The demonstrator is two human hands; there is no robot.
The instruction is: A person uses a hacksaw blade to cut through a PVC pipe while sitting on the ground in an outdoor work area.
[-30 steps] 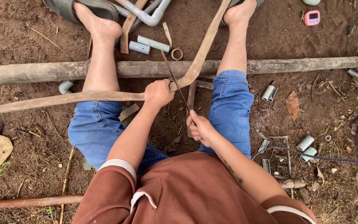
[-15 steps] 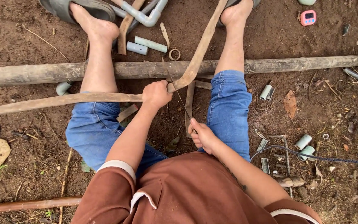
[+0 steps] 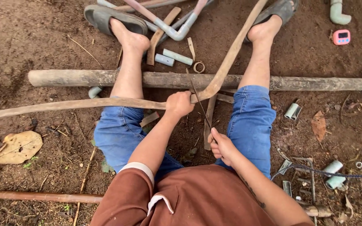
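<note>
Right hand (image 3: pixel 223 146) drawn back; thin blade (image 3: pixel 200 106) crosses bent strip (image 3: pixel 225 69).

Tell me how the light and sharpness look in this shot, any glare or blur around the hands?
Head view: soft, even daylight, only faint shadows on the soil, no glare; left hand on the bent strip and right hand look sharp; wide-angle lens bows the log slightly toward the edges.

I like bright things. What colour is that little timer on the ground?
Pink, the little timer on the dirt, in the head view.
</note>
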